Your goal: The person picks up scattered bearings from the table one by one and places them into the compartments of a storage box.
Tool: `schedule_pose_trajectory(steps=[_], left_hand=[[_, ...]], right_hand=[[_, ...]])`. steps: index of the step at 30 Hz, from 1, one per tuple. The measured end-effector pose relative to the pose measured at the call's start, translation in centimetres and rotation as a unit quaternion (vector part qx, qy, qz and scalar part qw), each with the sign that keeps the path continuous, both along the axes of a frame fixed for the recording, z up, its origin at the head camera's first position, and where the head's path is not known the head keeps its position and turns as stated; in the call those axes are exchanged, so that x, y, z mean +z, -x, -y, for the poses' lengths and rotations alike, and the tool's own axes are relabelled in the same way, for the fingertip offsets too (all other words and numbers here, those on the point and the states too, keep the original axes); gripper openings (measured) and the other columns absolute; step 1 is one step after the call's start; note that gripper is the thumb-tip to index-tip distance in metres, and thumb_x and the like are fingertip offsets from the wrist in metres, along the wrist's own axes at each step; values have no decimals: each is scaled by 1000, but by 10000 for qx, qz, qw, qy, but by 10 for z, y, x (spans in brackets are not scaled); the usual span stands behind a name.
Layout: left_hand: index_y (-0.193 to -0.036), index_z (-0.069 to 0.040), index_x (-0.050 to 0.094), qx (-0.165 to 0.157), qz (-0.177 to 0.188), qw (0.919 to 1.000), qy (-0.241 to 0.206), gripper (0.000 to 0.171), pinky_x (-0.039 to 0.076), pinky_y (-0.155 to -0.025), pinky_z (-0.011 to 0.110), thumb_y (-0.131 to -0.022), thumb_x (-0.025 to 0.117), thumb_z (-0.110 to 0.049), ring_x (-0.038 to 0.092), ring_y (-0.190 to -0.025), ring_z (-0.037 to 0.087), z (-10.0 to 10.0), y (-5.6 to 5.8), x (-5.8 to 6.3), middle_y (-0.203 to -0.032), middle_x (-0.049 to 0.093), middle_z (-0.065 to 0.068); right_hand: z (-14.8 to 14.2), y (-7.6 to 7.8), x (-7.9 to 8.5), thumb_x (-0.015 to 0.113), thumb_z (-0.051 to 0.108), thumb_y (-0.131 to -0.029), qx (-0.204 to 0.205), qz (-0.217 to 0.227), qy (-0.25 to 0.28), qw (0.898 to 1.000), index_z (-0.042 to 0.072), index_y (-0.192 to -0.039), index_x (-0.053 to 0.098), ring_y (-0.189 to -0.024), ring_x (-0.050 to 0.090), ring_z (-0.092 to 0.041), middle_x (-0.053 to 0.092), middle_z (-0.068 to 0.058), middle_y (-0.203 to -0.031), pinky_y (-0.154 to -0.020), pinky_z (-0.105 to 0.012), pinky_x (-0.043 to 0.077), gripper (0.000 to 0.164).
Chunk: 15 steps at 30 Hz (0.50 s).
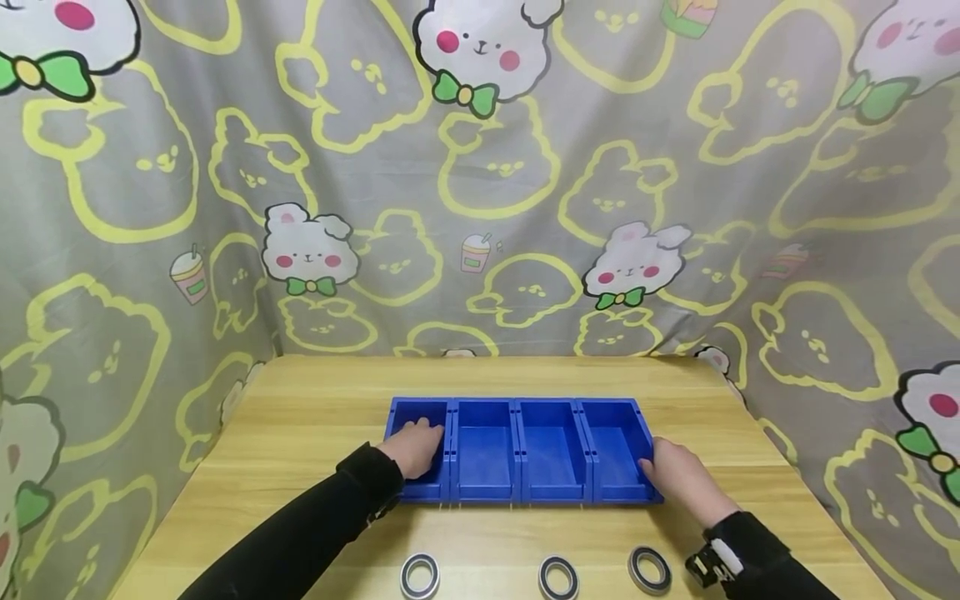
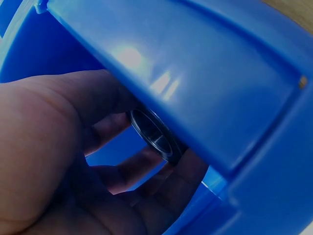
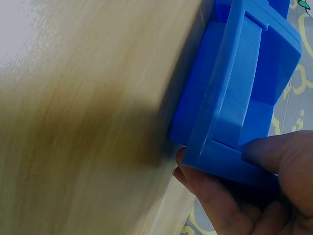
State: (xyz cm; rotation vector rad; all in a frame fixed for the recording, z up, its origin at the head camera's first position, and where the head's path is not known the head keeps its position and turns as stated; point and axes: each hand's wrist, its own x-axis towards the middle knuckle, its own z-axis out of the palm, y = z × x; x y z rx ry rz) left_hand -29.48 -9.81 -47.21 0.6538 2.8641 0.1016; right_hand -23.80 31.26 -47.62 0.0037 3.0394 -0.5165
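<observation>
In the head view, the left hand [image 1: 414,447] hides part of the leftmost blue plastic open bin's [image 1: 420,411] interior and the black-and-silver ring [image 2: 157,139] in its grip; in the left wrist view, the bin's wall and the fingers cover part of that ring. The right hand [image 1: 684,479] hides part of the rightmost blue plastic bin's [image 1: 618,446] outer wall. Both black fabric sleeves [image 1: 300,521] and the light wooden table [image 1: 322,417] are cut off on the near side. Fine detail on the three loose black-and-silver rings [image 1: 650,550] is too small to tell.
</observation>
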Motion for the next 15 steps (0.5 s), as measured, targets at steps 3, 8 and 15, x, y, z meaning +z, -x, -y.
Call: schedule_pose_trajectory(steps=[3, 8, 15], left_hand=[[-138, 1, 55, 12, 1, 10000, -27, 44, 44, -104, 51, -95, 64, -5, 55, -121, 42, 0, -2, 0, -132, 57, 26], [-136, 2, 56, -40, -127, 9999, -56, 45, 46, -101, 51, -93, 66, -5, 56, -117, 42, 0, -3, -3, -129, 57, 26], [-137, 1, 56, -41, -235, 9997, 55, 46, 47, -101, 48, -93, 67, -7, 56, -117, 40, -1, -2, -7, -129, 57, 25]], right_hand=[[1, -2, 0, 61, 9, -96, 12, 10, -11, 10000, -22, -109, 54, -81, 64, -32, 65, -29, -91, -75, -53, 54, 34], [2, -3, 0, 61, 8, -96, 36, -19, -28, 10000, -22, -110, 54, -80, 64, -31, 65, -29, -91, -75, -53, 54, 34], [1, 0, -1, 60, 8, -96, 2, -31, -31, 10000, -22, -111, 54, -82, 65, -32, 65, -30, -93, -78, -54, 54, 34]])
